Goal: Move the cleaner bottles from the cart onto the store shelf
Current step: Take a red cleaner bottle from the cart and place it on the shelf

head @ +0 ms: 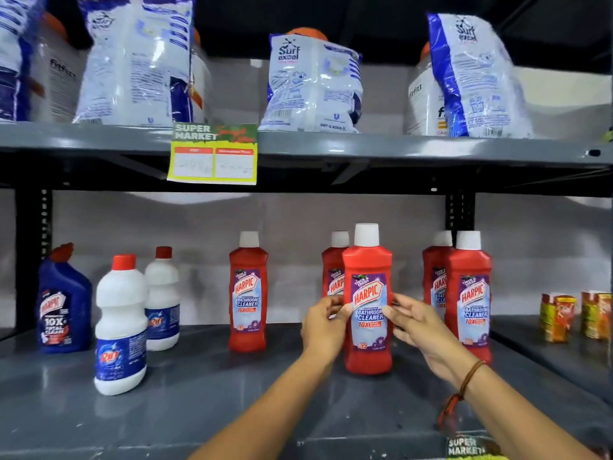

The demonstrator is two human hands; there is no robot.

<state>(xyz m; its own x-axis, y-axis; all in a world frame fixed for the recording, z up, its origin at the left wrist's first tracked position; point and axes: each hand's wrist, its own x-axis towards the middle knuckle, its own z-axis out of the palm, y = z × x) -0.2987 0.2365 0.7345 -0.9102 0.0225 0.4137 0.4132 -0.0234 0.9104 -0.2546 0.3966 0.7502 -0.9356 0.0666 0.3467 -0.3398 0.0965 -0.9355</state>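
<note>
A red Harpic bathroom cleaner bottle [367, 260] with a white cap stands upright near the middle of the grey lower shelf [212, 393]. My left hand [323, 330] grips its left side, thumb on the label. My right hand [421, 327] touches its right side with the fingers spread along the bottle. A second red bottle [333, 263] stands right behind it. Another red bottle [248, 293] stands alone to the left. To the right are two more [469, 293], one behind the other. The cart is out of view.
Two white Rin bottles [121, 327] and a blue Harpic bottle [63, 303] stand at the left of the shelf. Small yellow-red packs [557, 317] sit at the far right. The upper shelf [398, 147] carries detergent bags [311, 84] and a hanging price tag [214, 154].
</note>
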